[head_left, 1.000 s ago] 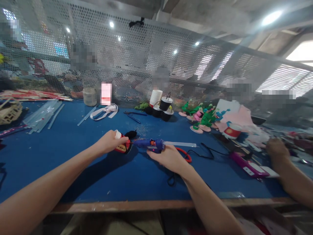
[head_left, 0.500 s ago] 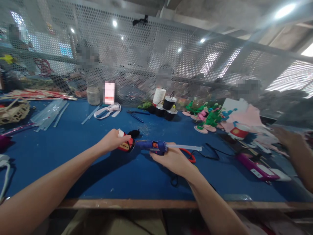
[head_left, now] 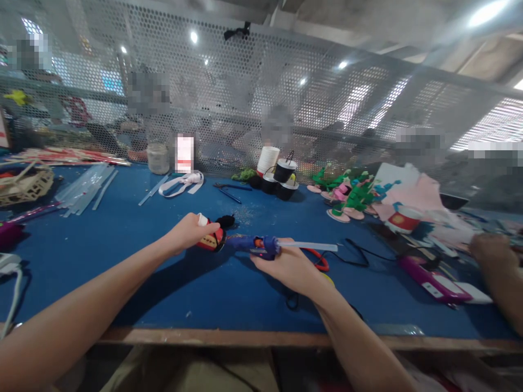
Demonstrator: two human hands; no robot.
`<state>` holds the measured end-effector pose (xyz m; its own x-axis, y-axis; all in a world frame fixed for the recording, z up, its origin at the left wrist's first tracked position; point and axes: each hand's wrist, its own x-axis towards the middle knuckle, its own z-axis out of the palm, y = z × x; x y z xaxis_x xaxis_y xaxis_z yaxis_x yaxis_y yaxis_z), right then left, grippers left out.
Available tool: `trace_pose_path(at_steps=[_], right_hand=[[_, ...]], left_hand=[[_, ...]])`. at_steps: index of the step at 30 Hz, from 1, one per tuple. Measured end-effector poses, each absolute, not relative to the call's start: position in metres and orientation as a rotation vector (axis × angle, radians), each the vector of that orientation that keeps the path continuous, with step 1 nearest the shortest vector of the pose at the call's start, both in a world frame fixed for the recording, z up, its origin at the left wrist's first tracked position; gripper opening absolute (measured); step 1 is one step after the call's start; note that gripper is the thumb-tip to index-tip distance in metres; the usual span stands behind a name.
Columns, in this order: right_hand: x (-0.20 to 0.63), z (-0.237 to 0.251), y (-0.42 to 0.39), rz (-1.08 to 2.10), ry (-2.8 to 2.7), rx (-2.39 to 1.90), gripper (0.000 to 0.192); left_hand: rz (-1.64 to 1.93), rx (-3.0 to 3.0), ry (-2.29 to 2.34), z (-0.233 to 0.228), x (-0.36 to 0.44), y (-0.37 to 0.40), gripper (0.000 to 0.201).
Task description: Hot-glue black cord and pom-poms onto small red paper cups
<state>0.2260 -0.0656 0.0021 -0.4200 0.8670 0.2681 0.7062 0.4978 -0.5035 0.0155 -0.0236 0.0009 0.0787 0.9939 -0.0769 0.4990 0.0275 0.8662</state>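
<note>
Your left hand [head_left: 186, 233] is closed around a small red and black craft piece [head_left: 213, 238] and presses it onto the blue tabletop [head_left: 122, 256]. A bit of white shows at the top of the piece, by your thumb. A black fuzzy bit [head_left: 225, 221] lies just behind it.

Your right hand [head_left: 288, 265] is wrapped around a blue glue gun [head_left: 255, 245]. The gun lies low over the tabletop. Its tip points left and looks like it touches the craft piece, but the spot is small and hard to see. A clear glue stick [head_left: 306, 246] pokes out of the back of the gun, to the right. A black cord [head_left: 351, 251] runs away from it across the tabletop, and something red [head_left: 321, 263] peeks out near your right hand.

Farther back stand black pots [head_left: 280, 179] and a stack of white cups [head_left: 267, 160]. Green and pink craft flowers [head_left: 347, 198] sit to the right. Another person's hand [head_left: 492, 250] rests at the far right, near a purple tool [head_left: 431, 280].
</note>
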Motion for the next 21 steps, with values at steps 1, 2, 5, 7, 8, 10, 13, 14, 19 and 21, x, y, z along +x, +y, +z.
trace_pose_path(at_steps=[1,2,5,7,8,10,13,14,19,21], right_hand=[[0.226,0.003,-0.066,0.428,-2.252,-1.292,0.020],[0.226,0.003,-0.066,0.429,-2.249,-1.297,0.021],[0.225,0.001,-0.067,0.447,-2.225,-1.337,0.021],[0.224,0.000,-0.068,0.458,-2.201,-1.365,0.020],[0.223,0.000,-0.068,0.465,-2.190,-1.371,0.020],[0.223,0.001,-0.069,0.517,-2.153,-1.383,0.020],[0.226,0.008,-0.069,0.737,-2.019,-1.450,0.022],[0.227,0.011,-0.067,0.821,-1.961,-1.468,0.021],[0.241,0.020,-0.047,0.919,-1.609,-1.392,0.021],[0.247,0.019,-0.032,0.766,-1.507,-1.415,0.022]], left_hand=[[0.814,1.567,1.519,0.001,0.015,-0.024,0.033],[0.823,1.557,1.514,0.000,0.015,-0.024,0.032],[0.837,1.549,1.512,0.000,0.016,-0.024,0.030],[0.831,1.552,1.512,0.000,0.016,-0.024,0.030],[0.824,1.554,1.513,0.000,0.016,-0.024,0.030],[0.808,1.559,1.517,0.000,0.015,-0.023,0.032],[0.827,1.551,1.494,0.001,0.015,-0.022,0.034],[0.854,1.546,1.471,0.001,0.015,-0.022,0.034],[1.019,1.583,1.337,0.008,0.017,-0.028,0.032],[1.074,1.628,1.266,0.011,0.019,-0.032,0.030]])
